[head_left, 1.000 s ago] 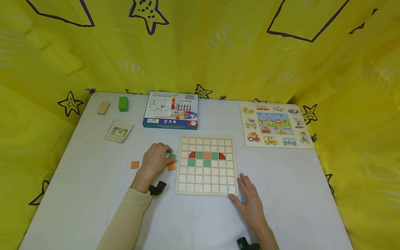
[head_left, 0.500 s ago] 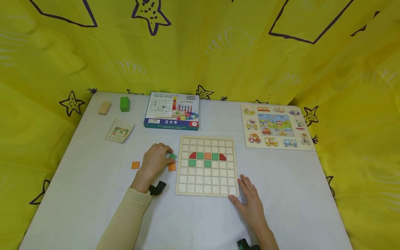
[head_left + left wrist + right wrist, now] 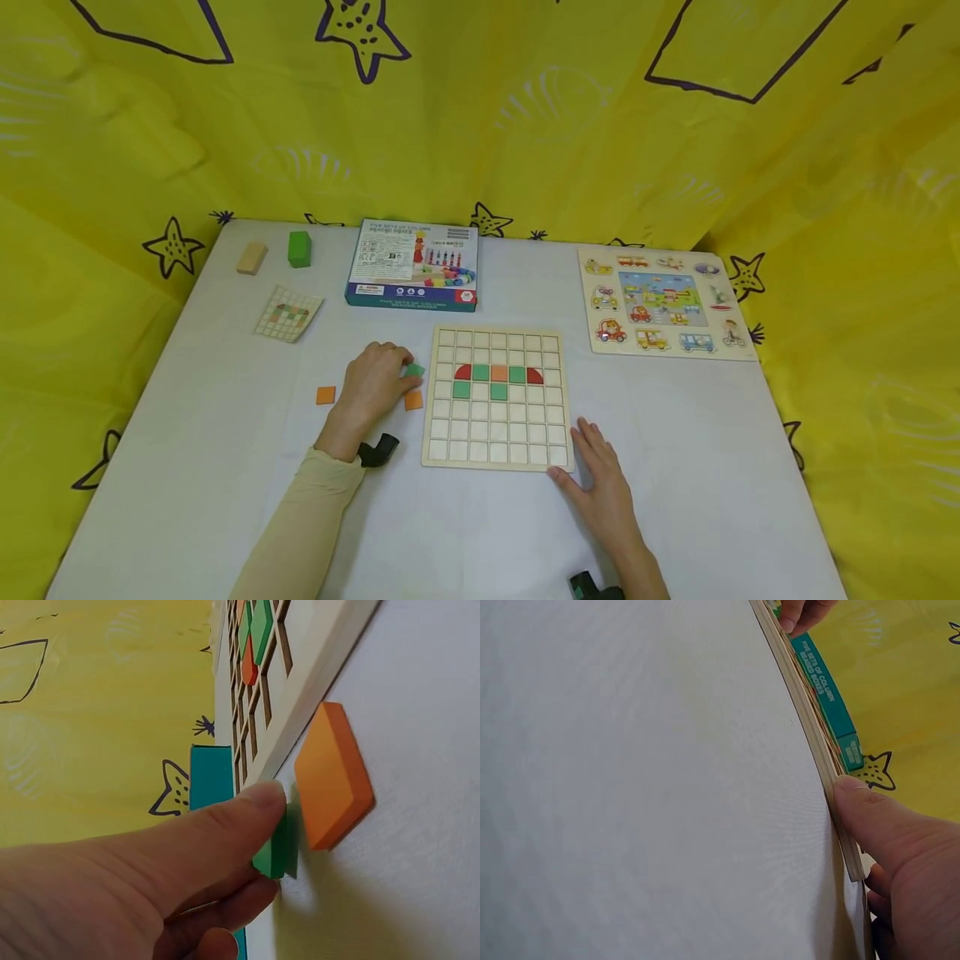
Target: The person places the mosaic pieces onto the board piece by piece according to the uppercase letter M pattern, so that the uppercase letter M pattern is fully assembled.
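Observation:
My left hand (image 3: 372, 379) pinches a green tile (image 3: 277, 851) between thumb and fingers, just left of the wooden grid board (image 3: 468, 458). Close by that hand an orange tile (image 3: 330, 780) lies flat on the table, and a second orange tile (image 3: 326, 395) is farther left. On the board sit red quarter-round tiles (image 3: 534, 377), several green tiles (image 3: 498, 391) and one orange tile in a row and below it. At the board's near right corner rests my right hand (image 3: 603, 492), thumb against the front edge, fingers stretched along the right side.
A pattern card (image 3: 288, 314) lies at the left, with a plain wooden block (image 3: 252, 258) and a green block (image 3: 299, 249) behind it. Toward the back stands a bead-set box (image 3: 412, 267). A picture puzzle board (image 3: 667, 302) lies at the back right.

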